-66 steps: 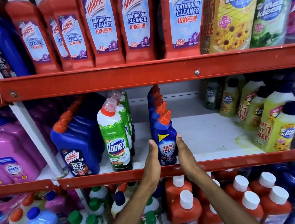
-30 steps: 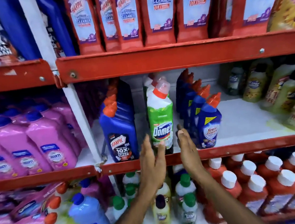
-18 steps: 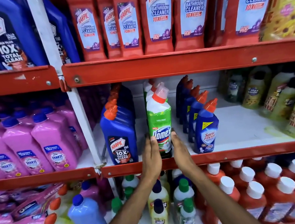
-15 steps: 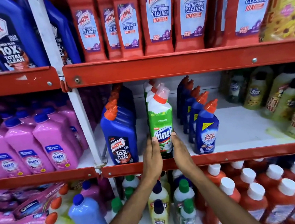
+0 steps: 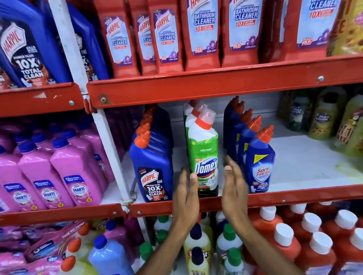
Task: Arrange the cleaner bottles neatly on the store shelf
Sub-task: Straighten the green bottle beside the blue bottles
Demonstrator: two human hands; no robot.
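Observation:
A green and white Domex bottle [image 5: 203, 148] with a red cap stands upright at the front of the middle shelf [image 5: 309, 196], heading a row of the same bottles. My left hand [image 5: 184, 196] is flat beside its left side, thumb touching the label. Just off its right side is my right hand [image 5: 233, 188], also flat, with a small gap to the bottle. A row of blue Harpic bottles [image 5: 151, 163] stands to the left, and a row of blue Sani Fresh bottles [image 5: 260, 162] to the right.
Yellow-green Max Kleen bottles [image 5: 358, 129] fill the shelf's right end, with bare white shelf between them and the Sani Fresh row. Red Harpic bathroom cleaners [image 5: 202, 20] stand above. Pink Shakti bottles [image 5: 43, 177] are left of the white upright post [image 5: 108, 146].
Both hands went from the Sani Fresh bottle to the Domex bottle and pressed its sides. Now they have loosened, and the right hand has drawn slightly away from it.

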